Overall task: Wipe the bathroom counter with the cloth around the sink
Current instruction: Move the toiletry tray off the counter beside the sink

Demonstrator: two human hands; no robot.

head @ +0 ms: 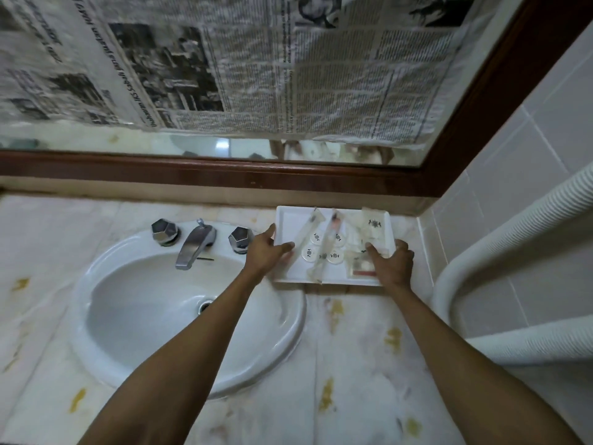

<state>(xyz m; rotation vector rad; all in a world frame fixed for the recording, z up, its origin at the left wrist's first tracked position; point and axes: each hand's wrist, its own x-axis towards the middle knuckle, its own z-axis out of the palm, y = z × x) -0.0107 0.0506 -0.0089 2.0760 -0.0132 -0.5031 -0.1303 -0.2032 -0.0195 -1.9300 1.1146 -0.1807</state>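
A white rectangular tray (290, 220) of small wrapped toiletries sits at the back right of the pale marble counter (353, 364), right of the oval white sink (134, 316). My left hand (264, 252) grips the tray's left edge, thumb over the rim. My right hand (393, 263) grips its right front corner, fingers inside the tray. The counter carries yellow-brown stains around the sink. No cloth is in view.
A chrome faucet (194, 244) with two faceted knobs stands behind the basin. A wood-framed mirror (224, 175) covered with newspaper rises behind the counter. A white ribbed hose (500, 248) curves along the tiled right wall.
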